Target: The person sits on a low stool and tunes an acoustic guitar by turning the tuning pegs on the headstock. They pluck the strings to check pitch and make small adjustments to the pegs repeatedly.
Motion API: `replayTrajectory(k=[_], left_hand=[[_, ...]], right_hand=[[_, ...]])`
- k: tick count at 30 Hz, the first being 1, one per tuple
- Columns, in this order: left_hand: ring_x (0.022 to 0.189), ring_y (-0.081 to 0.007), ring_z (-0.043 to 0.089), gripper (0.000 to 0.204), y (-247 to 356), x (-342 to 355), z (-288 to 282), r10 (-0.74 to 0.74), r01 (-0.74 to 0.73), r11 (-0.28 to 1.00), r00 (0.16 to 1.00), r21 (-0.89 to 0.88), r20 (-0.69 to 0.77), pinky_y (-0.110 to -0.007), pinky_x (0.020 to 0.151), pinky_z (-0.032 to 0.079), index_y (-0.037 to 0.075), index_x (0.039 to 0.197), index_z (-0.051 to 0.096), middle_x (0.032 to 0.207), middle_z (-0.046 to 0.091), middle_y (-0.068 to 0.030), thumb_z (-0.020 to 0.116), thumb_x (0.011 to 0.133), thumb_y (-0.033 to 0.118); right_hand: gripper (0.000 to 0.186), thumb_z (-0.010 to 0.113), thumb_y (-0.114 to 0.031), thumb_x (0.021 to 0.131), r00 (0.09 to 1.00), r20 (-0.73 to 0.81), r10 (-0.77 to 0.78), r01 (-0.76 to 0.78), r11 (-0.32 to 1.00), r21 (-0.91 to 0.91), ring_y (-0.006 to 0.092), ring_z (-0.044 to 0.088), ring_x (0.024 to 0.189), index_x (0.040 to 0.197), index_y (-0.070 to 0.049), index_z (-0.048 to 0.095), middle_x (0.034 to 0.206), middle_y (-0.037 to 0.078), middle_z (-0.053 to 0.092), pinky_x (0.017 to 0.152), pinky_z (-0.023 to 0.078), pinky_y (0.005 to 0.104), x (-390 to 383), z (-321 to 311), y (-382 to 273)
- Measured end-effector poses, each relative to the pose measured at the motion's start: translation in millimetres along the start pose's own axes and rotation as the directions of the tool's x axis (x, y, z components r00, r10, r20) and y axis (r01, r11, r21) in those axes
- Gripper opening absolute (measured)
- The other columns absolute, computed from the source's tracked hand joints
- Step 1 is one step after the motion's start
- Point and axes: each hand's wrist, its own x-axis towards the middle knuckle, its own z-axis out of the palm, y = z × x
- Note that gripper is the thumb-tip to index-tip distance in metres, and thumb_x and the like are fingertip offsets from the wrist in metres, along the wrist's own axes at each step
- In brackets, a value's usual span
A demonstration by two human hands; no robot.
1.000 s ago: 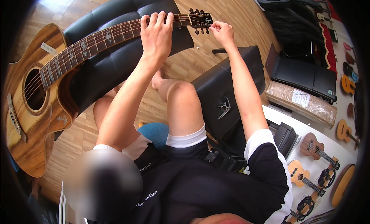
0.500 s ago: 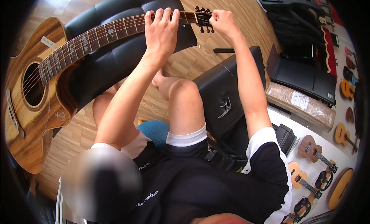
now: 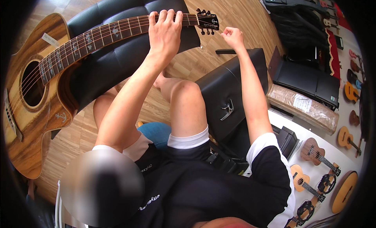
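The left hand [image 3: 166, 36] is curling over the neck [image 3: 117, 29] of the guitar [image 3: 47, 114], seemingly steadying it across the upper-left bench [image 3: 121, 10], while the right hand [image 3: 234, 38], loosely fisted, contents unclear, is hovering off the headstock [image 3: 207, 21].

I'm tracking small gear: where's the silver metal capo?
The silver metal capo lies right of centre in the head view, on the black padded seat, between the person's right knee and forearm.

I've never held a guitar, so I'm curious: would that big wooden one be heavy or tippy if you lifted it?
The guitar is probably light for its size, since the dark sound hole suggests a hollow body. Lifted by its slim neck, it would likely dip toward that wide body. The little tuning pegs stick out, so they might get bumped.
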Motion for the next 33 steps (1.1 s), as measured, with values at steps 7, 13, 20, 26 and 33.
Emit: replayTrajectory(k=[7,13,20,26,33], left_hand=[[0.101,-0.0241,0.057,0.036,2.9,-1.0,-4.3,0.013,-0.013,1.000,1.000,0.009,0.020,-0.044,0.098,0.035,0.008,0.109,0.059,0.099,0.060,-0.0077,0.064,0.074,0.005],[0.102,-0.0238,0.057,0.037,4.4,-1.1,-4.0,0.014,-0.014,1.000,1.000,0.010,0.019,-0.044,0.098,0.035,0.008,0.109,0.059,0.099,0.060,-0.0075,0.065,0.073,0.005],[0.102,-0.0241,0.057,0.038,5.1,-0.9,-4.5,-0.004,0.004,1.000,1.000,-0.013,0.004,-0.045,0.099,0.034,0.008,0.108,0.059,0.098,0.060,-0.0078,0.066,0.071,0.004],[0.101,-0.0240,0.057,0.037,4.5,-0.5,-4.3,-0.010,0.011,1.000,0.999,-0.016,0.031,-0.044,0.098,0.034,0.008,0.107,0.060,0.097,0.060,-0.0080,0.066,0.071,0.004],[0.101,-0.0240,0.057,0.038,4.3,-1.0,-2.6,-0.008,0.009,0.999,1.000,-0.037,0.003,-0.045,0.098,0.034,0.008,0.107,0.060,0.097,0.061,-0.0078,0.067,0.070,0.003]], right_hand=[[0.005,0.070,-0.009,0.075,0.973,-0.029,-0.229,0.229,0.973,-0.005,0.0290,0.066,0.065,0.078,-0.005,0.070,0.068,0.016,0.065,0.061,0.050,0.0390,-42.2,-17.9,-83.7],[0.006,0.072,-0.012,0.076,0.928,-0.144,-0.343,0.343,0.939,-0.031,0.0275,0.066,0.064,0.079,-0.008,0.071,0.069,0.013,0.067,0.062,0.051,0.0374,13.0,-29.9,-85.7],[0.013,0.075,-0.024,0.076,0.978,-0.161,-0.136,0.117,0.985,-0.124,0.0243,0.068,0.070,0.082,-0.012,0.074,0.074,0.010,0.070,0.068,0.053,0.0359,54.6,-29.2,-24.4],[0.016,0.076,-0.026,0.074,0.995,-0.098,0.031,-0.039,0.995,-0.089,0.0248,0.068,0.071,0.084,-0.012,0.075,0.073,0.011,0.069,0.069,0.053,0.0376,18.3,-19.7,14.5],[0.014,0.075,-0.019,0.078,0.979,-0.128,0.160,-0.136,0.975,0.176,0.0102,0.056,0.058,0.082,-0.006,0.073,0.060,0.006,0.062,0.059,0.046,0.0292,-55.9,-15.7,6.9]])
